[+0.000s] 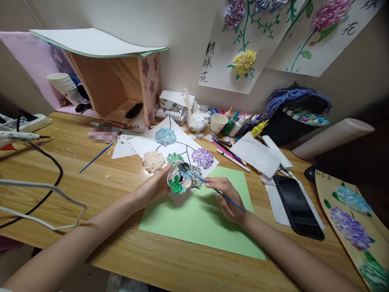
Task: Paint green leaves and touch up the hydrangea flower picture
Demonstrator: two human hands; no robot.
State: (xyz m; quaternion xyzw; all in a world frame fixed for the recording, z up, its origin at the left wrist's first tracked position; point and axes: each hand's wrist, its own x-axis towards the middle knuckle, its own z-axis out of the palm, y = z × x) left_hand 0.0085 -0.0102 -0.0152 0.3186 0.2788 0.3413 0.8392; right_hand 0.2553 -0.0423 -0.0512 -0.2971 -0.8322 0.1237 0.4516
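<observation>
A small round palette (175,183) with green, blue and beige paint is held by my left hand (154,187), its fingers closed on the near-left rim. My right hand (227,195) pinches a blue paintbrush (226,198), whose tip reaches over the palette's upper part. Under and behind the palette lies a white paper (146,142) with drawn dark stems and textured blue, beige, green and purple flower clusters. A greyish cluster (197,177) is partly hidden by the palette and brush. Below this paper is a light green sheet (209,223).
Paint bottles (235,125), a paper cup (218,122) and a bowl of white material (197,121) line the wall. A phone (298,207) lies right. At left are a cardboard box (109,81), a glue gun (20,137), cables and another brush (95,158).
</observation>
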